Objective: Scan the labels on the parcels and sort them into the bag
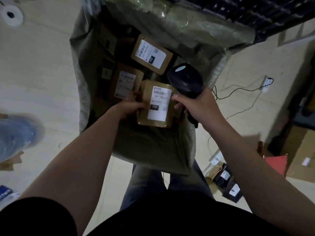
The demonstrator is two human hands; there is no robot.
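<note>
Head view is showing my left hand (131,106) gripping a small brown parcel (153,122) at the centre of the frame, my fingers curling round its left edge. I am holding it over the open mouth of the bag (153,150); whether its lower end is resting on the bag's near wall I cannot tell. My right hand (196,106) is just right of the parcel, fingers wrapping tight round the handle of the black scanner (185,80).

I am judging the parcel light, since one hand is carrying it, and fairly stiff, as it is staying flat. The brown wrap looks smooth, so it may be a little slippery. I am thinking the side edges are the best hold, leaving the white label (159,103) uncovered for the scanner.

The big grey-green bag is filling the middle and upper part of the frame. Inside it, one labelled brown parcel (151,54) is lying at upper centre, and a second one (126,84) just left of the parcel I am holding. Darker parcels (106,73) are sitting in shadow further left.
</note>
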